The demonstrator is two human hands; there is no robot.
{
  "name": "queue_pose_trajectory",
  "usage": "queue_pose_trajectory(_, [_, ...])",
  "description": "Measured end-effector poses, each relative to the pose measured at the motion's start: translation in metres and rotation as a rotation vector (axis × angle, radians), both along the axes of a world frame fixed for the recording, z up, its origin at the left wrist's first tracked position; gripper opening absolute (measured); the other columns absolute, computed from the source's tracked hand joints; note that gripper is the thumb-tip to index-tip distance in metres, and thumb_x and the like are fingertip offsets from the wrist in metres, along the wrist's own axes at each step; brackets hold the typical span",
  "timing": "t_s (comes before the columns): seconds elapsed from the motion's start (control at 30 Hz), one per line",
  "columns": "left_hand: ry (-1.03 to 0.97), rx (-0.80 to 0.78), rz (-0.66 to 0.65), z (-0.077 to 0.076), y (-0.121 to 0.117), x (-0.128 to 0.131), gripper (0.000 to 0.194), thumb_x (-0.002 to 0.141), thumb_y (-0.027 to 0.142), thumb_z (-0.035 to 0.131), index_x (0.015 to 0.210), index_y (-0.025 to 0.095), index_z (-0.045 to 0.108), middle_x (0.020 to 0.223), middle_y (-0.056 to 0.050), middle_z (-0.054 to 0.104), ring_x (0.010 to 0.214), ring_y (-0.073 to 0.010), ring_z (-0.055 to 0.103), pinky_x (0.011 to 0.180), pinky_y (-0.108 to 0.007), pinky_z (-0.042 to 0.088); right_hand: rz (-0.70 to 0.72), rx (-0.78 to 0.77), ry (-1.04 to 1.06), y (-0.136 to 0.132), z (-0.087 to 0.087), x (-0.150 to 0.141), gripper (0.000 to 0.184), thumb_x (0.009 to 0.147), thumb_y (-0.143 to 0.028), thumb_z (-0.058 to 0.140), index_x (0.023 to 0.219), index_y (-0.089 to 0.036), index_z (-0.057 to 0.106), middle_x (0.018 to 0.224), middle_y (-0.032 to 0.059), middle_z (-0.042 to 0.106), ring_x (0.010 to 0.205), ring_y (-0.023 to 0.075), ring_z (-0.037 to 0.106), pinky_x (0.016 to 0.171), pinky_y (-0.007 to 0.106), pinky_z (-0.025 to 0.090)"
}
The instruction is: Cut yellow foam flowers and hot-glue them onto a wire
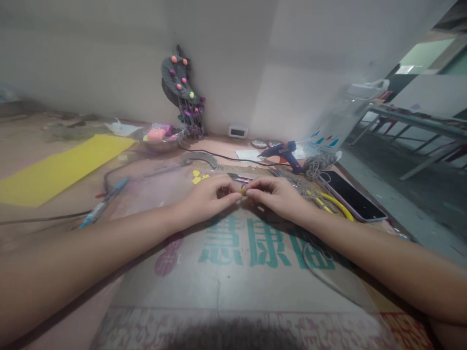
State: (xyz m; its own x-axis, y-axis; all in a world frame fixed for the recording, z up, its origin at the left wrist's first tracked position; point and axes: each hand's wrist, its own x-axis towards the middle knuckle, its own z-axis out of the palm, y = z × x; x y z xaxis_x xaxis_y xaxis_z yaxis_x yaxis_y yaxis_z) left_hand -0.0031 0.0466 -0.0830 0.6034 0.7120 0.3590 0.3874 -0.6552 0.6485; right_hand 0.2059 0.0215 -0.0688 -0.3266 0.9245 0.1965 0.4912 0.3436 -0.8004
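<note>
Between my fingertips, over the middle of the table, is a small yellow piece (242,191), too small and blurred to name more exactly. My left hand (218,192) pinches it from the left, thumb against forefinger. From the right, my right hand (274,195) is closed in a pinch at its other end. Just beyond my left hand lie small yellow cut-out shapes (197,177). A thin pen-like tool (239,178) lies behind my fingertips. Under both hands is a printed sheet (233,287) with green characters.
At left are a yellow sheet (65,170) and blue pens (104,204). Behind stand a grey crescent decoration (175,82) and a small digital clock (238,131). On the right are a blue glue gun (286,154), grey yarn (319,165), a phone (352,197) and a bottle (335,121).
</note>
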Motion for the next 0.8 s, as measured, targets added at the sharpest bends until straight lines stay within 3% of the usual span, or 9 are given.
queue_pose_trajectory(0.07, [-0.046, -0.056, -0.038, -0.002, -0.0001, -0.0002, 0.017, 0.087, 0.026, 0.06, 0.101, 0.017, 0.063, 0.097, -0.005, 0.065, 0.084, -0.0164, 0.061, 0.075, -0.029, 0.048, 0.02, 0.011, 0.033, -0.0002, -0.0011, 0.0004, 0.018, 0.084, -0.033, 0.059, 0.082, -0.016, 0.065, 0.063, -0.0018, 0.061, 0.055, 0.0108, 0.053, 0.054, 0.023, 0.041])
queue_pose_trajectory(0.17, [-0.136, -0.174, -0.137, -0.0044, -0.0008, 0.0004, 0.047, 0.087, 0.019, 0.059, 0.132, 0.021, 0.046, 0.121, -0.009, 0.061, 0.097, -0.0177, 0.064, 0.082, -0.031, 0.051, 0.075, -0.022, 0.073, -0.0012, -0.0023, -0.0002, 0.016, 0.086, -0.031, 0.056, 0.083, -0.017, 0.061, 0.066, -0.0017, 0.061, 0.057, 0.0109, 0.054, 0.056, 0.023, 0.043])
queue_pose_trajectory(0.23, [-0.17, -0.217, -0.194, -0.0043, -0.0012, 0.0012, 0.051, 0.087, 0.017, 0.057, 0.136, 0.022, 0.042, 0.129, -0.012, 0.057, 0.102, -0.0187, 0.064, 0.083, -0.031, 0.051, 0.116, -0.068, 0.069, -0.0023, -0.0026, -0.0011, 0.015, 0.088, -0.03, 0.055, 0.082, -0.017, 0.06, 0.067, -0.0015, 0.061, 0.058, 0.011, 0.054, 0.056, 0.023, 0.042])
queue_pose_trajectory(0.3, [-0.173, -0.234, -0.225, -0.0029, -0.0015, 0.0018, 0.05, 0.088, 0.018, 0.055, 0.137, 0.02, 0.042, 0.123, -0.012, 0.061, 0.098, -0.018, 0.065, 0.079, -0.03, 0.052, 0.147, -0.101, 0.061, -0.0033, -0.003, -0.002, 0.014, 0.088, -0.03, 0.055, 0.081, -0.018, 0.059, 0.067, -0.0018, 0.06, 0.057, 0.0106, 0.053, 0.054, 0.022, 0.041])
queue_pose_trajectory(0.43, [-0.033, -0.205, -0.188, 0.0004, -0.001, 0.0013, 0.04, 0.09, 0.022, 0.05, 0.129, 0.018, 0.052, 0.088, -0.004, 0.068, 0.076, -0.0149, 0.063, 0.067, -0.026, 0.048, 0.176, -0.125, 0.05, -0.0034, -0.0042, -0.0021, 0.014, 0.089, -0.03, 0.055, 0.081, -0.019, 0.057, 0.065, -0.0027, 0.058, 0.055, 0.0102, 0.052, 0.053, 0.022, 0.041])
queue_pose_trajectory(0.57, [0.036, -0.099, -0.06, -0.0005, 0.001, -0.0001, 0.023, 0.088, 0.023, 0.049, 0.104, 0.02, 0.066, 0.093, -0.002, 0.069, 0.083, -0.0161, 0.062, 0.074, -0.028, 0.047, 0.165, -0.09, -0.003, -0.0018, -0.0048, -0.0015, 0.015, 0.089, -0.031, 0.055, 0.081, -0.019, 0.058, 0.067, -0.0013, 0.061, 0.059, 0.0119, 0.056, 0.057, 0.024, 0.044])
queue_pose_trajectory(0.8, [0.08, -0.033, 0.041, 0.0017, -0.0022, -0.0001, 0.02, 0.088, 0.028, 0.048, 0.084, 0.017, 0.064, 0.082, -0.001, 0.066, 0.074, -0.0156, 0.058, 0.066, -0.027, 0.042, 0.125, -0.074, -0.021, -0.0017, -0.0047, -0.0016, 0.016, 0.089, -0.031, 0.053, 0.081, -0.019, 0.057, 0.064, -0.0026, 0.059, 0.055, 0.0107, 0.053, 0.054, 0.022, 0.042])
